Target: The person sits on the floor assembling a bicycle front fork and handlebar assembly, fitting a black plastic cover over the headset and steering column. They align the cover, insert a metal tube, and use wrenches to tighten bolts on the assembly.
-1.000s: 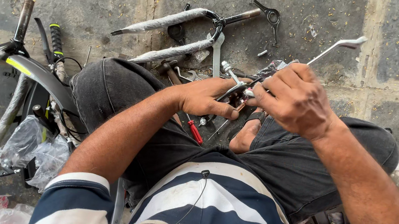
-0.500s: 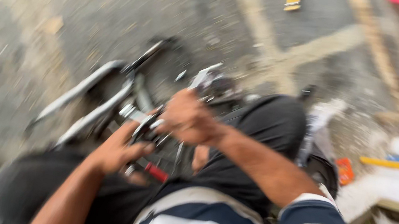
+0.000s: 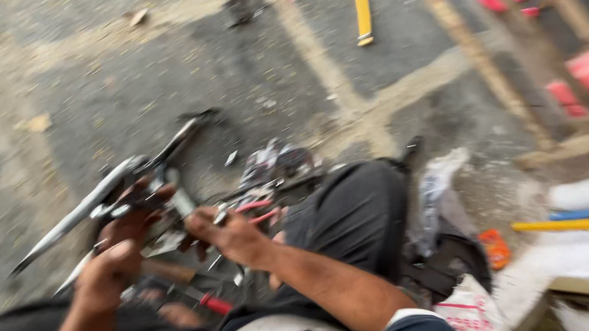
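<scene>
Left hand [image 3: 119, 252] was closed round metal handlebar [image 3: 95, 205], holding it low over knees. Right hand [image 3: 232, 236] was curled at brake lever clamp [image 3: 256, 211] just beside, fingers pinched on small part; what part, could not tell through blur. Red-handled tool [image 3: 206, 301] lay on lap below. Risk judged: small part could slip from pinch and drop to gritty concrete floor [image 3: 55, 33]; handlebar end could swing if left grip eased.
</scene>
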